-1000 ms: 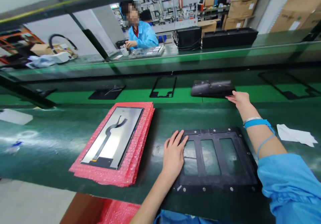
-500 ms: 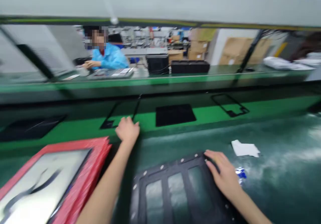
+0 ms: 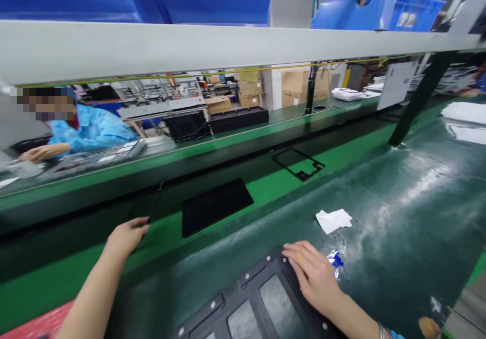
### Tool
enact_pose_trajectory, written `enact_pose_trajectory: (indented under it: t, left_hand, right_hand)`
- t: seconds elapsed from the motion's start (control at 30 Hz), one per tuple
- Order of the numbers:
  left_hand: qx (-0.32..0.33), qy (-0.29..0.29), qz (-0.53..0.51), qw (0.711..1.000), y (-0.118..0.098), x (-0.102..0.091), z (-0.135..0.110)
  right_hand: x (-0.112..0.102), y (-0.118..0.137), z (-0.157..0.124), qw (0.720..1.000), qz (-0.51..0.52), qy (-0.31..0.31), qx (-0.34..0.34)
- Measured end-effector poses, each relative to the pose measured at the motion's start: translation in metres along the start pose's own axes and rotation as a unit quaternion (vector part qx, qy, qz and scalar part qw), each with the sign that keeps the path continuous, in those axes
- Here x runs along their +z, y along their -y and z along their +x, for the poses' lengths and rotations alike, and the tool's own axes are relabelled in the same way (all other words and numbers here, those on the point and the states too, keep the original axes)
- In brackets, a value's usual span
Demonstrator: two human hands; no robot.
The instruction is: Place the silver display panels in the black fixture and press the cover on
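My left hand (image 3: pixel 125 235) reaches out over the green conveyor belt (image 3: pixel 266 189). Its fingers are stretched toward the near corner of a thin black frame (image 3: pixel 155 205), which lies mostly in shadow. I cannot see whether they touch it. My right hand (image 3: pixel 313 273) lies flat, fingers together, on the far right corner of a black fixture plate (image 3: pixel 243 303) with rectangular windows, on the dark green bench in front of me. A black panel (image 3: pixel 214 206) lies on the belt between my hands.
Another thin black frame (image 3: pixel 299 163) lies farther right on the belt. A white paper scrap (image 3: pixel 333 220) and a blue-white wrapper (image 3: pixel 335 259) sit near my right hand. Red bubble wrap (image 3: pixel 38 324) shows at bottom left. A co-worker in blue (image 3: pixel 81 126) works across the line. A black post (image 3: pixel 417 101) stands right.
The view has swung right and up. My left hand left the fixture and reached to the belt; my right hand came back from the belt onto the fixture's corner. The black panel has travelled left.
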State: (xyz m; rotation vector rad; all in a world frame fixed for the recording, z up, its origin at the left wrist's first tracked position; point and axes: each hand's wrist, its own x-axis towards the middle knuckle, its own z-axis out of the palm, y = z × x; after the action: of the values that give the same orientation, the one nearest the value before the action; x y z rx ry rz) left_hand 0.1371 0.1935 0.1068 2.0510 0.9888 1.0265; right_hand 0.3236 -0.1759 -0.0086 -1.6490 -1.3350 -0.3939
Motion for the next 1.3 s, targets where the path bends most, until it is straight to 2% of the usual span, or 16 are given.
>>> enact_pose_trajectory:
  t: [0.1, 0.23, 0.3, 0.4, 0.53, 0.63, 0.7, 0.73, 0.8, 0.83, 0.9, 0.97, 1.03, 1.13, 1.23, 1.3]
  left_hand:
    - [-0.063, 0.013, -0.044, 0.997, -0.028, -0.003, -0.032]
    - [-0.078, 0.029, -0.154, 0.985, -0.074, 0.005, -0.107]
    - [-0.093, 0.061, -0.291, 0.950, -0.099, 0.011, -0.148]
    - [-0.144, 0.108, -0.407, 0.896, -0.130, 0.014, -0.201]
    - [-0.177, 0.154, -0.482, 0.844, -0.146, 0.008, -0.249]
    - [-0.134, 0.189, -0.453, 0.861, -0.148, -0.011, -0.269]
    - [-0.077, 0.174, -0.368, 0.910, -0.139, -0.036, -0.276]
    - [-0.047, 0.136, -0.306, 0.941, -0.129, -0.053, -0.278]
    - [-0.006, 0.004, -0.151, 0.989, -0.097, -0.092, -0.279]
    - [-0.004, -0.076, -0.054, 0.996, -0.076, -0.112, -0.278]
    - [-0.056, -0.188, 0.147, 0.969, -0.031, -0.148, -0.278]
    - [-0.161, -0.201, 0.315, 0.913, 0.007, -0.173, -0.279]
    - [-0.217, -0.191, 0.367, 0.884, 0.033, -0.186, -0.284]
    - [-0.242, -0.188, 0.381, 0.872, 0.046, -0.188, -0.291]
    - [-0.265, -0.192, 0.398, 0.857, 0.046, -0.184, -0.292]
    - [-0.278, -0.184, 0.410, 0.849, 0.045, -0.184, -0.289]
  right_hand:
    - [-0.003, 0.002, -0.005, 1.000, 0.020, -0.018, 0.001]
    - [-0.006, 0.025, -0.006, 0.999, 0.047, 0.007, -0.022]
    - [-0.004, 0.045, -0.003, 0.997, 0.051, 0.033, -0.055]
    - [0.002, 0.077, 0.002, 0.991, 0.062, 0.055, -0.109]
    - [0.009, 0.103, 0.000, 0.980, 0.134, 0.033, -0.140]
    - [0.005, 0.109, -0.011, 0.977, 0.204, 0.025, -0.052]
    - [-0.003, 0.104, -0.019, 0.963, 0.255, 0.054, 0.069]
    - [-0.009, 0.098, -0.023, 0.946, 0.286, 0.073, 0.137]
    - [-0.023, 0.082, -0.030, 0.894, 0.346, 0.105, 0.266]
    - [-0.030, 0.071, -0.033, 0.867, 0.364, 0.114, 0.322]
    - [-0.045, 0.047, -0.039, 0.822, 0.365, 0.146, 0.412]
    - [-0.056, 0.025, -0.044, 0.789, 0.342, 0.208, 0.466]
    - [-0.061, 0.010, -0.046, 0.760, 0.327, 0.270, 0.493]
    - [-0.059, 0.003, -0.045, 0.741, 0.315, 0.303, 0.510]
    - [-0.052, 0.006, -0.039, 0.735, 0.303, 0.305, 0.524]
    - [-0.048, 0.009, -0.037, 0.713, 0.297, 0.328, 0.544]
